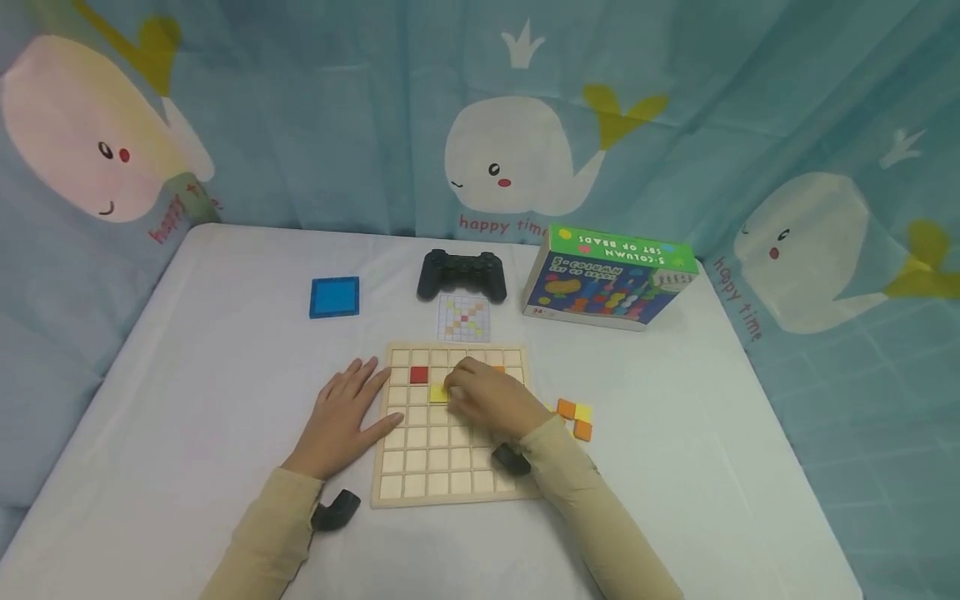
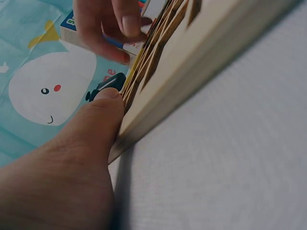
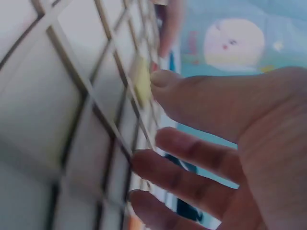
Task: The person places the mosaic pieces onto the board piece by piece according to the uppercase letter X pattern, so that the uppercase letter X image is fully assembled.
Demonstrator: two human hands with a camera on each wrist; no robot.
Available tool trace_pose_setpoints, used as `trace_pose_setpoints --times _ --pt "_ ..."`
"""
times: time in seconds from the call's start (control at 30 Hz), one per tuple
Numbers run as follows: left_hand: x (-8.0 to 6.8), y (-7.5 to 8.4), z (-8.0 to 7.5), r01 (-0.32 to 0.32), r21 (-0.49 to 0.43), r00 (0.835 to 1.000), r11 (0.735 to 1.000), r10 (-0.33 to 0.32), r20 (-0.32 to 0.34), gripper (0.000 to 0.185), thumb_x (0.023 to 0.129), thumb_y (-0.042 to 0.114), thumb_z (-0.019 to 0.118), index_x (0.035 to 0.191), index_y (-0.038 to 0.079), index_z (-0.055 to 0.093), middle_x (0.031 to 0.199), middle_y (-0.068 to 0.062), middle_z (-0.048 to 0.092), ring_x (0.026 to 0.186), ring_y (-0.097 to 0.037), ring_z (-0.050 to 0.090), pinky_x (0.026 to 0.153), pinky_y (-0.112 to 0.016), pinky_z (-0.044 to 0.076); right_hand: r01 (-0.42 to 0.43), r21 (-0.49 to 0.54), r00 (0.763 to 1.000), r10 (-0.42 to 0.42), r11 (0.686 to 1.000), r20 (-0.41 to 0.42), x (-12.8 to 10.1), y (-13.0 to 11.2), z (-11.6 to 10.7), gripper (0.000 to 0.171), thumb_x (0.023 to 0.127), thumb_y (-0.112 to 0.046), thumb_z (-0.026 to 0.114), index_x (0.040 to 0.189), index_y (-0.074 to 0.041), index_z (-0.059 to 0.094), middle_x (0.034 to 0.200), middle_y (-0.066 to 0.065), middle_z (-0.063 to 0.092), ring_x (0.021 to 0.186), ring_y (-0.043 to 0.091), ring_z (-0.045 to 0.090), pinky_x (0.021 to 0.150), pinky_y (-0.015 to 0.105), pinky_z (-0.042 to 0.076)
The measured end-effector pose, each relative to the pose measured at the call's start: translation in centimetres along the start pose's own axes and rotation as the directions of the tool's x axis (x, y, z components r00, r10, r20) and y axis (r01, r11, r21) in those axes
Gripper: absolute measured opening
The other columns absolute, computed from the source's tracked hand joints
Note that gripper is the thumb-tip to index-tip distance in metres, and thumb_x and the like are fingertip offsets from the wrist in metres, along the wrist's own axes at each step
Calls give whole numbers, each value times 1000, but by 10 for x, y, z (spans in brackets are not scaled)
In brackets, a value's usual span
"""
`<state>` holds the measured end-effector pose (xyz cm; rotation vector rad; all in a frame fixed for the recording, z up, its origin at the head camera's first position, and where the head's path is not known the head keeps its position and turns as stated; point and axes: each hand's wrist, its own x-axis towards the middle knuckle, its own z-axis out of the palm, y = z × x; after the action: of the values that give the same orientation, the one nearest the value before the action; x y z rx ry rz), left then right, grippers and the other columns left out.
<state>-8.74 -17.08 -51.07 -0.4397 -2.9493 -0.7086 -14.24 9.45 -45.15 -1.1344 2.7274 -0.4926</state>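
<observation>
A wooden grid board lies on the white table. My left hand rests at its left edge with fingers spread, the thumb on the rim. Over the board's upper middle, my right hand has loosely bent fingers. Its thumb is close to a yellow tile set in a cell; in the right wrist view I see no tile between thumb and fingers. One row up and to the left sits a red tile. An orange tile shows partly behind the right hand, which hides several cells.
Several loose orange and yellow tiles lie right of the board. Behind it are a printed pattern card, a black game controller and a bead-set box. A blue square tray lies at the back left.
</observation>
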Motion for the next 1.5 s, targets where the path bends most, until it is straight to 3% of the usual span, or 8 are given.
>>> trace_pose_setpoints --times 0.2,0.37,0.47,0.57,0.73,1.03,1.3,1.5 --pt "-2 2 2 4 -2 1000 1000 -4 -1 79 86 59 60 147 13 39 155 -13 30 145 -33 18 115 -55 16 -160 63 985 164 985 -60 -54 21 -21 25 92 -21 65 115 -11 63 112 0 62 99 13 62 89 32 53" --pt "-1 3 2 -4 -4 1000 1000 4 -7 78 86 58 60 146 12 39 155 -14 30 145 -34 19 115 -55 16 -403 102 911 409 910 -49 -104 43 -38 28 92 -19 64 119 -9 62 115 3 64 99 17 62 87 38 54" --pt "0 3 2 -5 -5 1000 1000 5 -17 78 86 57 61 146 12 39 155 -14 30 145 -34 19 115 -56 17 -473 141 872 485 869 -61 -128 54 -43 32 90 -17 67 121 -8 62 116 5 64 99 21 63 83 41 55" --pt "0 2 2 -7 -8 1000 1000 7 -21 78 86 56 61 146 12 40 154 -15 31 145 -34 20 114 -56 17 -506 143 851 520 850 -78 -144 62 -43 34 87 -12 69 120 -8 62 114 5 64 97 22 62 80 40 55" --pt "1 0 3 -10 -8 1000 1000 10 -16 78 86 56 60 147 13 38 155 -14 30 145 -33 19 114 -56 16 -539 148 833 551 829 -54 -155 69 -37 29 87 -8 67 116 -7 63 110 4 65 97 22 62 81 41 55" --pt "1 0 3 -10 -2 1000 1000 10 -14 77 87 56 60 146 11 39 155 -15 30 145 -33 18 115 -55 16 -523 152 838 539 839 -87 -154 72 -29 26 88 -12 68 113 -9 64 109 3 63 94 19 60 82 40 54" --pt "0 2 0 -5 -20 1000 1000 4 -13 77 87 56 60 146 12 39 155 -14 30 145 -34 19 115 -55 16 -592 201 796 605 780 -4 -158 63 -26 30 87 -22 71 113 -11 63 107 1 63 98 20 59 85 41 53" --pt "1 1 1 -1 -17 1000 1000 1 -8 78 87 57 59 147 13 38 155 -14 29 145 -33 18 115 -54 15 -577 197 807 591 793 -13 -159 62 -22 25 85 -16 73 108 -13 64 104 -1 63 94 18 58 79 37 53"
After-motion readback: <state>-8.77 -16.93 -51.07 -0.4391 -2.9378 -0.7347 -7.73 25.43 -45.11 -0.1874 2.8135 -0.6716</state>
